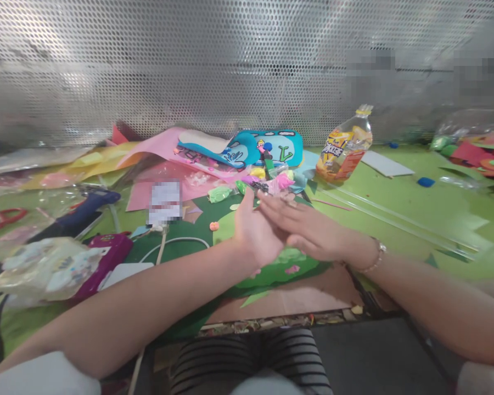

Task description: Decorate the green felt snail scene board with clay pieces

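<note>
My left hand [253, 233] and my right hand [313, 230] meet palm to palm above a green felt sheet [271, 271]. The right hand's fingers lie flat and stretched across the left palm. The left hand stands on its edge with the thumb up. Whatever may lie between the palms is hidden. A bracelet [376, 258] sits on my right wrist. Just beyond the fingertips lie small lumps of coloured clay [271, 181] in pink, yellow and green, and a small orange ball [214, 225] rests on the felt to the left.
Pink and yellow paper sheets [156, 151] and a blue pouch [267, 147] lie at the back. A plastic bottle [346, 145] leans at right. A blue glue gun [86, 208], a magenta case [107, 255], a plastic bag [45, 269] and red scissors [0, 218] crowd the left. A perforated metal wall stands behind.
</note>
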Demonstrator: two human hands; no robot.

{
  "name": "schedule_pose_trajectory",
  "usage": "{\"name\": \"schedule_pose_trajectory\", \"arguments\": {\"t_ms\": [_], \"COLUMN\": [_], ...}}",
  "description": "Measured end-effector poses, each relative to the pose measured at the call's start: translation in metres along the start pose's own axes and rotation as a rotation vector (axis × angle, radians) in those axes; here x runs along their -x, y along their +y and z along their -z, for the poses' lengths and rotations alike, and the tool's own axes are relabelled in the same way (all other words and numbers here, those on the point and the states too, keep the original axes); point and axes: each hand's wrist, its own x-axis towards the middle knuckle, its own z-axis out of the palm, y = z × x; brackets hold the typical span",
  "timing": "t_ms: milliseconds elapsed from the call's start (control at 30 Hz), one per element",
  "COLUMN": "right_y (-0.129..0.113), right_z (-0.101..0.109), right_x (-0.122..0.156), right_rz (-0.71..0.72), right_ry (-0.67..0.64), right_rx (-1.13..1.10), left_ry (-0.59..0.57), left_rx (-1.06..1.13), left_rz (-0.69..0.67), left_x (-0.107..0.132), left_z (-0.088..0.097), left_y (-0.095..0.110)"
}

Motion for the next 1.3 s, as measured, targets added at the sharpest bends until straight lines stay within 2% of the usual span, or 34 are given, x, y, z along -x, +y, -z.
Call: {"name": "schedule_pose_trajectory", "arguments": {"t_ms": [100,200,300,433,567,667,800,933,1067,1167,1300], "right_y": [0.0019,0.0011,0.0013,0.0022,0.0038,0.0025,-0.0004,-0.0002,0.0013,0.0028,0.0056], "right_z": [-0.0002,0.0011,0.0029,0.0033,0.003,0.0027,0.0031,0.0042,0.0031,0.0016,0.0015], "right_x": [0.0005,0.0003,0.0007,0.0013,0.0017,0.0012,-0.0004,-0.0007,-0.0006,-0.0007,0.0], "right_rz": [-0.012,0.028,-0.032,0.027,-0.014,0.03,-0.003,0.033,-0.03,0.035,-0.049], "right_ry": [0.032,-0.009,0.03,0.0,0.034,0.017,0.023,0.014,0.026,-0.001,0.028], "right_rx": [0.02,-0.019,0.035,0.018,0.047,0.014,0.028,0.046,0.095,0.062,0.126], "left_ry": [0.026,0.044,0.019,0.062,0.077,0.053,0.032,-0.012,0.009,-0.014,0.016], "left_rx": [-0.005,0.008,0.007,0.031,0.028,0.037,0.046,0.047,0.04,0.04,0.054], "left_rz": [-0.022,-0.073,-0.069,-0.083,-0.094,-0.089,-0.089,-0.09,-0.099,-0.101,-0.099], "left_x": [-0.001,-0.0036,-0.0055,-0.0052,-0.0044,-0.0052,-0.0066,-0.0062,-0.0071,-0.0083,-0.0074], "left_z": [-0.0017,-0.0022,-0.0023,-0.0042,-0.0061,-0.0052,-0.0031,-0.0038,-0.0028,-0.0008,-0.0014], "left_y": [-0.0002,-0.0003,0.0,0.0007,0.0015,0.0021,0.0028,0.0034,0.0037,0.0036,0.0037]}}
